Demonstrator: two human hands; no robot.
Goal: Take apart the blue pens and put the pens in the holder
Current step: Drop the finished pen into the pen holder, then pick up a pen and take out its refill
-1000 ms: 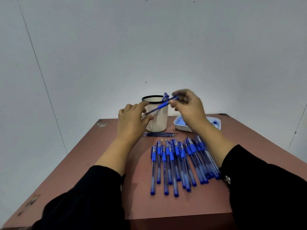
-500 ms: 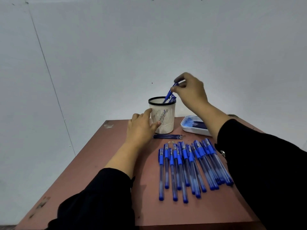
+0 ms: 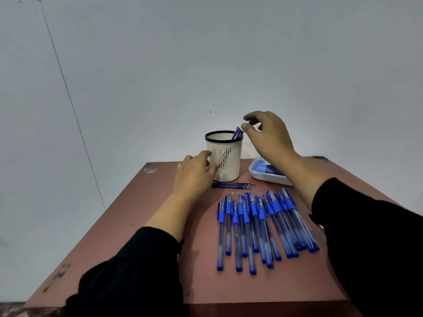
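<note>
On the reddish worktop (image 3: 137,225) we see a white mesh holder (image 3: 225,161) with a black rim, standing upright near the far edge. Blue pen parts (image 3: 237,133) stick out of it, leaning against the right side of the rim.

Right hand (image 3: 267,136) hovers just right of and above the holder's rim. Its grip is apart: thumb and forefinger loosely curved with a gap between them, nothing held. Thumb tip sits just beside the pen parts in the holder; we cannot tell whether it touches them.

Left hand (image 3: 194,175) is at the holder's left side, low on the worktop. Thumb reaches toward the mesh wall, fingers relaxed, grip not closed round anything. Contact with the holder looks likely at the thumb, but we cannot tell for sure.

Just in front of the holder, a few thin blue refills (image 3: 232,185) lie side by side, tips pointing right. Nearer to us, a row of assembled blue pens (image 3: 263,225) lies on the worktop, roughly parallel, grip sections at the far end. Two tiny springs (image 3: 235,193) lie between refills and pens.

Right of the holder, a shallow white tray (image 3: 263,176) holds more blue parts, partly hidden by the right forearm. Both sleeves are black.
</note>
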